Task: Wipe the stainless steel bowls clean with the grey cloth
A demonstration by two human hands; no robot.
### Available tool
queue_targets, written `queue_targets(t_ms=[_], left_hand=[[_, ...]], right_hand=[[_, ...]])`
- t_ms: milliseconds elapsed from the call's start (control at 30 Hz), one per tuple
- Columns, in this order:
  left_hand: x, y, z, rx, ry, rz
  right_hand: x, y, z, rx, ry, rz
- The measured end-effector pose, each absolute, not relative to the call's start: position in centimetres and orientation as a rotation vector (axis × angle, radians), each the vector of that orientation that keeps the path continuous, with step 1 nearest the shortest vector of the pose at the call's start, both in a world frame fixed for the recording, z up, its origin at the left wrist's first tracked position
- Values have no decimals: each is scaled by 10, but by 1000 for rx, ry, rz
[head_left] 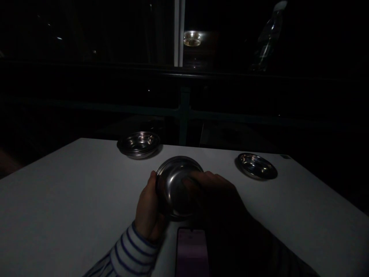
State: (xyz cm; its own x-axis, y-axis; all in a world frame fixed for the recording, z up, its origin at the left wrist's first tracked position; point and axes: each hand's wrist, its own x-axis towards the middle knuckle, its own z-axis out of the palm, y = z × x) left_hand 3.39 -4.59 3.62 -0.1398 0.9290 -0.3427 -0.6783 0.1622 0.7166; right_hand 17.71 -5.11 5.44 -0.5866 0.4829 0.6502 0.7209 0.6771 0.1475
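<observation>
A shiny metal bowl (pixel 174 186) is held up over the white table, just beyond a phone. My left hand (pixel 148 213), in a striped cuff, grips the bowl's left rim, thumb upward along the edge. Bent over the bowl's right side is my right hand (pixel 217 190), its fingers lying on the metal. Deep shadow covers most of that hand, and I cannot tell whether anything thin is under its fingers. Farther back on the left sits a stack of metal bowls (pixel 138 145). One shallow metal bowl (pixel 257 166) stands apart at the right.
The phone (pixel 191 252) with a dimly lit screen is at the near edge of view, between my forearms. The white table (pixel 72 200) ends at a far edge, beyond which are dark rails (pixel 184 104) and window glass. A clear bottle (pixel 269 36) shows at upper right.
</observation>
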Motion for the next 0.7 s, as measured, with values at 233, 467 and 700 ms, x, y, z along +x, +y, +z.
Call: queue_targets(t_ms=[233, 467, 700], left_hand=[[33, -45, 37, 346, 1005, 1444], [33, -44, 38, 321, 1001, 1400], [35, -44, 37, 345, 962, 1446]], right_hand=[[176, -51, 54, -927, -2364, -510], [174, -54, 47, -854, -2389, -515], [179, -49, 61, -1021, -2256, -493]])
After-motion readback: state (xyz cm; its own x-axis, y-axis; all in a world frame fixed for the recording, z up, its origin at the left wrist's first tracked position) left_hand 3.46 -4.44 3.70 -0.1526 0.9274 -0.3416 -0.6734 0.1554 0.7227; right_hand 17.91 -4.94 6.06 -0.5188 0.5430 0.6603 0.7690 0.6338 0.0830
